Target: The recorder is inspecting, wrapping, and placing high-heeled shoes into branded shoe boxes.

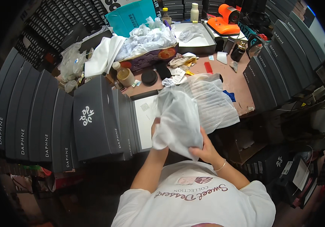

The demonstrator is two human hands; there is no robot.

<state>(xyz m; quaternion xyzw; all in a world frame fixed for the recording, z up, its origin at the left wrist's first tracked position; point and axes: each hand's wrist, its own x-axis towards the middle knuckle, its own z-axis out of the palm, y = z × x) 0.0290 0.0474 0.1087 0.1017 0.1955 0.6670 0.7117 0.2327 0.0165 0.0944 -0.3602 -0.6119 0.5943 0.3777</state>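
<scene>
We clamp white bundle (179,117) in right hand (206,150) at near edge of worktop (242,86); left hand (156,126) partly hidden, grip unclear. Step, we judge: bundle handling. Next move calls for two-sided support.

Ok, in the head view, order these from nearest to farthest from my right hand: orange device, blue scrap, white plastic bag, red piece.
1. White plastic bag: held in your right hand.
2. Blue scrap: ahead, rightward.
3. Red piece: farther across the table.
4. Orange device: far back, right.
</scene>
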